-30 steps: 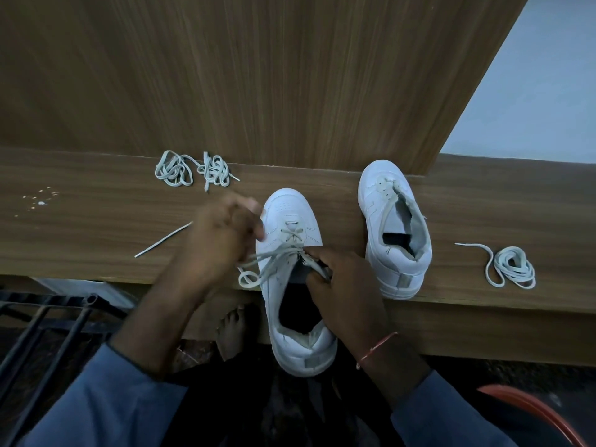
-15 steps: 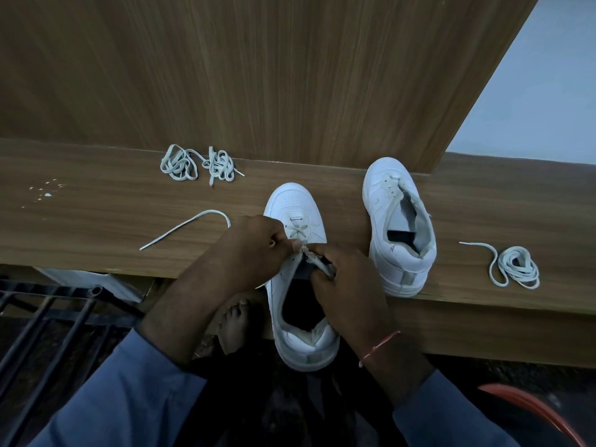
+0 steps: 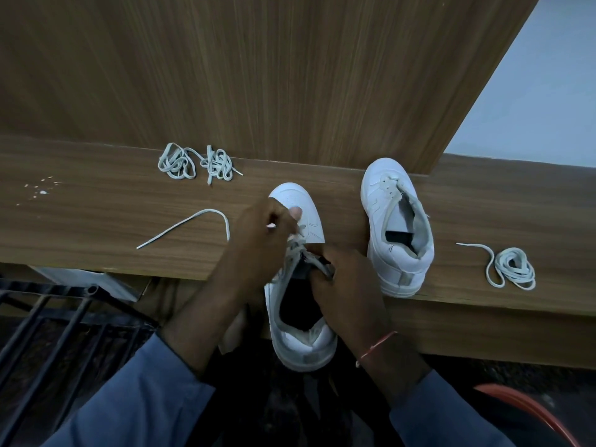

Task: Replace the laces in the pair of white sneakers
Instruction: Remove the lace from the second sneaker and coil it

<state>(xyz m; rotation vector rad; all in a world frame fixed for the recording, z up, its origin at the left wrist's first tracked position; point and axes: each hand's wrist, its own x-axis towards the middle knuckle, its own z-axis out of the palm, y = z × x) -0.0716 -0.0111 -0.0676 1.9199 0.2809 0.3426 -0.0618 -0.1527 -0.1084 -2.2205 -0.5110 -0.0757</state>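
The surface (image 3: 96,221) carried both shoes. The near shoe (image 3: 303,350) overhung its front edge, likely for reach. The far shoe (image 3: 400,253) stood unlaced, toe at the back edge. The right hand (image 3: 342,285) gripped the near shoe's eyelet flap, steadying it, while the left hand (image 3: 261,240) pinched its lace (image 3: 180,225), apparently threading. A coil (image 3: 512,269) waited toward the right edge.

White sneakers (image 3: 300,317), pale grey laces (image 3: 512,267), wood-grain shelf (image 3: 96,221).

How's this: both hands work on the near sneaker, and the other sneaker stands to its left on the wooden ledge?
Wrong side: in the head view the other sneaker stands to the right of the near sneaker, on the wooden ledge. The rest holds.
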